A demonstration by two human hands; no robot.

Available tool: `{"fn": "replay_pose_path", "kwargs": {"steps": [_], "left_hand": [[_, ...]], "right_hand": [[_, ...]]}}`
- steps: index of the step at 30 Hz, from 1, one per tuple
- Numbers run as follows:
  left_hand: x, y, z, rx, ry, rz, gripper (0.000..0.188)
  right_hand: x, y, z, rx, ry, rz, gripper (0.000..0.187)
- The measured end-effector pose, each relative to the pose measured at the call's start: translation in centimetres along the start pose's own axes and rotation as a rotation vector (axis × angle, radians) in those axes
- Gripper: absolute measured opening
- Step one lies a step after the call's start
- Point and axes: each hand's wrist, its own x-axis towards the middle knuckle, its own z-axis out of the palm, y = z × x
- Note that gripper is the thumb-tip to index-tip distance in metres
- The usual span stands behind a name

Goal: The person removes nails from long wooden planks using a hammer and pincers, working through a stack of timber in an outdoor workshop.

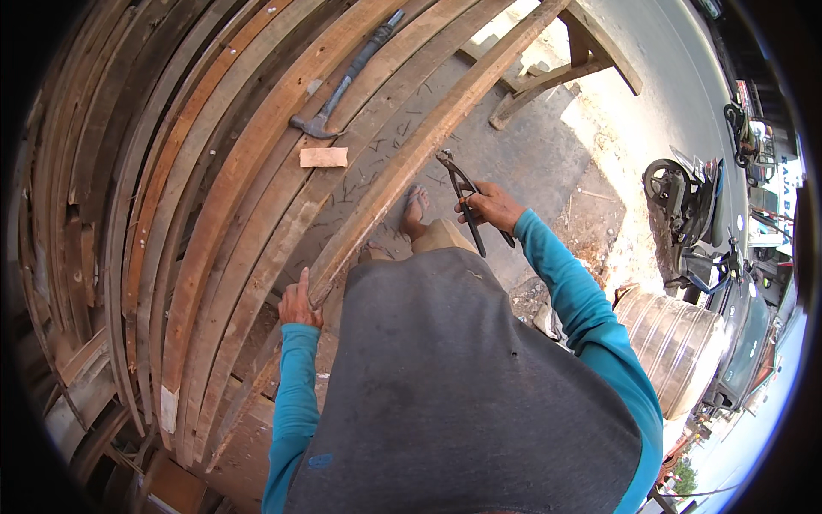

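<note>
A long wooden beam [409,158] runs diagonally in front of me, from my left side up toward the far right. My left hand [300,306] grips its near part, the index finger stretched along the wood. In my right hand [491,208] is a pair of dark metal pincers [467,204], held by the handles to the right of the beam. Their jaws point away from me, close to the beam's side but apart from it. A claw hammer [347,86] with a dark wrapped handle lies across the neighbouring beams on the left. Near its head rests a small pale wooden block [324,158].
Many more beams [224,180] lie side by side at left. A wooden trestle [561,77] stands at the far end. Bent nails [390,141] litter the ground near my bare feet [415,208]. At right are a ribbed metal drum [672,347] and a parked motorcycle [685,201].
</note>
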Motion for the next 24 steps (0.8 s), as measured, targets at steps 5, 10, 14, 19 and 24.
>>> {"fn": "replay_pose_path", "kwargs": {"steps": [5,10,14,19,24], "left_hand": [[-0.4,0.5,0.5,0.023,0.038,-0.021,0.108],[-0.7,0.4,0.8,0.045,0.058,-0.024,0.108],[-0.7,0.4,0.9,0.075,0.036,-0.044,0.109],[0.6,-0.8,-0.2,-0.006,-0.075,-0.032,0.108],[0.2,-1.1,0.2,-0.037,-0.106,-0.024,0.107]], "right_hand": [[0.0,-1.7,-1.7,-0.137,-0.037,0.012,0.029],[0.4,-4.2,-3.2,-0.121,-0.112,0.156,0.027],[0.4,-3.3,-1.1,0.19,-0.14,0.182,0.023],[2.5,1.8,8.6,0.376,0.272,-0.079,0.017],[4.5,4.5,11.2,0.048,0.372,-0.253,0.033]]}}
